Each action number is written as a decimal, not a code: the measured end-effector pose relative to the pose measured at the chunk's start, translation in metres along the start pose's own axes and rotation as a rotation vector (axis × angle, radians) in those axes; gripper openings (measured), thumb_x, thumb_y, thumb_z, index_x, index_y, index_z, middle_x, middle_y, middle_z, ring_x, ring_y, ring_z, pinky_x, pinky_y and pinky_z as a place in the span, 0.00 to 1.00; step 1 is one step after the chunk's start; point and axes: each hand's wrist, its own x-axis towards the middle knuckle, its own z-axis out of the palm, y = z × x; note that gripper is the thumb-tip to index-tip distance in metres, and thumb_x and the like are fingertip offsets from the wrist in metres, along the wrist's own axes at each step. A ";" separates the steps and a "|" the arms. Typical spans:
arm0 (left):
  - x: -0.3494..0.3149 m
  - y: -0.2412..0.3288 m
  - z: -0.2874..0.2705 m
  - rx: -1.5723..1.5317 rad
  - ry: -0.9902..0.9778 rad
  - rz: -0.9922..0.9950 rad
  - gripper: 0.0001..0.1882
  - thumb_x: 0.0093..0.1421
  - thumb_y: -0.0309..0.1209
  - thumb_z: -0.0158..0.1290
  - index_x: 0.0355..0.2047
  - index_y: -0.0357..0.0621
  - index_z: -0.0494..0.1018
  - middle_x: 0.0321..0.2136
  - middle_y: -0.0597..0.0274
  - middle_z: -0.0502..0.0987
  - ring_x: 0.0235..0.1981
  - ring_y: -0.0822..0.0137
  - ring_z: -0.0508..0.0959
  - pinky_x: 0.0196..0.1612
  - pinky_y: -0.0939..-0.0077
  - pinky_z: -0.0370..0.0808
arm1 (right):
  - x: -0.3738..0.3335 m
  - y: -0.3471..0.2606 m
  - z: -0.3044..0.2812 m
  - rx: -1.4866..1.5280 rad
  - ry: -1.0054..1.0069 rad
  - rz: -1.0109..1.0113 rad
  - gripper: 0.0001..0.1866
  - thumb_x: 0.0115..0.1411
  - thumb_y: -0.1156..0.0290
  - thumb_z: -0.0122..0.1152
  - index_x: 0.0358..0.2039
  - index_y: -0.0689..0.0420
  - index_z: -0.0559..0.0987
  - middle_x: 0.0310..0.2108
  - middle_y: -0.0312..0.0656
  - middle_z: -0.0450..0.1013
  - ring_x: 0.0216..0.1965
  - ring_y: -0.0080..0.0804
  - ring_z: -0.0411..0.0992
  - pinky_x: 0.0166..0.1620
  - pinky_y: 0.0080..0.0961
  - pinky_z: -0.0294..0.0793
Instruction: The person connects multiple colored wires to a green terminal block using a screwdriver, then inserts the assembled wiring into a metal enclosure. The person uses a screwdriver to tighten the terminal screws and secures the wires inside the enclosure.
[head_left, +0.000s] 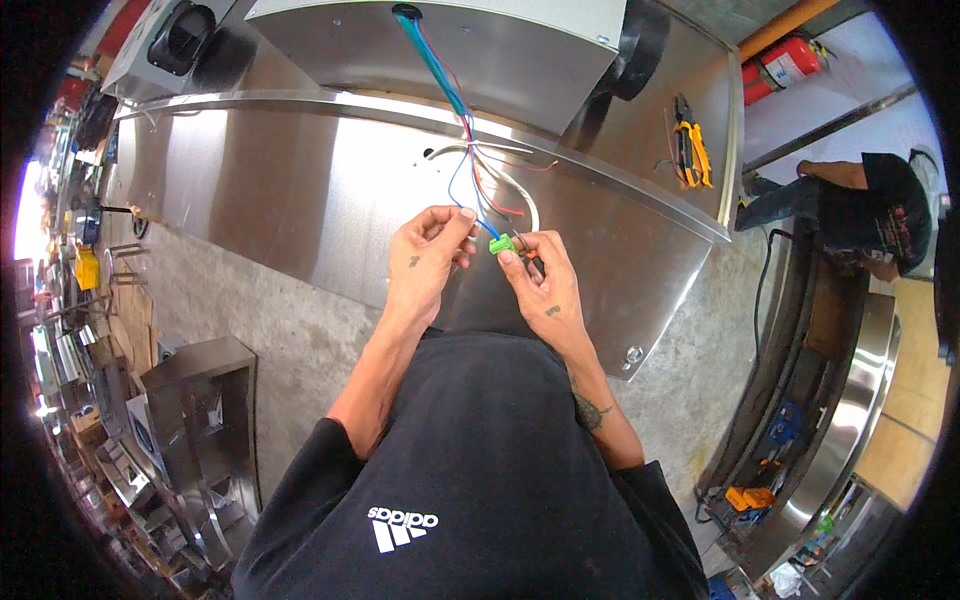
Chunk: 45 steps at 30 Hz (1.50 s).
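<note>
My right hand grips a small green terminal connector between thumb and fingers. A dark tool-like piece with an orange part shows under those fingers, mostly hidden. A blue wire runs into the connector. Just left of it, my left hand has thumb and forefinger pinched on the end of another thin blue wire. Both wires come from a bundle in a teal sleeve, which leaves a metal box through a black grommet. Loose red wires and a thick white cable hang beside them.
Yellow-and-black pliers lie on the steel panel at the far right. Above stands the metal box. A fire extinguisher and another person are at right. A steel cabinet stands at left.
</note>
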 end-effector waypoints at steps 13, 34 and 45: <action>0.006 -0.016 0.005 -0.070 -0.041 -0.032 0.10 0.71 0.34 0.64 0.41 0.39 0.82 0.33 0.67 0.82 0.34 0.77 0.76 0.41 0.78 0.71 | -0.003 0.006 0.007 -0.025 -0.009 0.009 0.12 0.75 0.67 0.68 0.48 0.63 0.81 0.44 0.36 0.71 0.40 0.18 0.70 0.41 0.18 0.72; -0.015 -0.041 -0.030 0.064 -0.181 0.101 0.15 0.78 0.32 0.59 0.57 0.33 0.76 0.50 0.50 0.86 0.54 0.66 0.84 0.62 0.68 0.80 | 0.049 0.039 -0.001 -0.304 -0.026 -0.149 0.12 0.79 0.65 0.57 0.50 0.62 0.79 0.43 0.48 0.78 0.39 0.38 0.77 0.45 0.33 0.77; -0.015 -0.042 -0.030 0.106 -0.155 0.180 0.17 0.79 0.35 0.58 0.59 0.35 0.76 0.47 0.56 0.84 0.51 0.69 0.82 0.59 0.70 0.78 | 0.063 0.003 0.013 -0.378 0.262 -0.300 0.16 0.72 0.67 0.66 0.55 0.59 0.79 0.50 0.54 0.76 0.44 0.53 0.80 0.48 0.49 0.80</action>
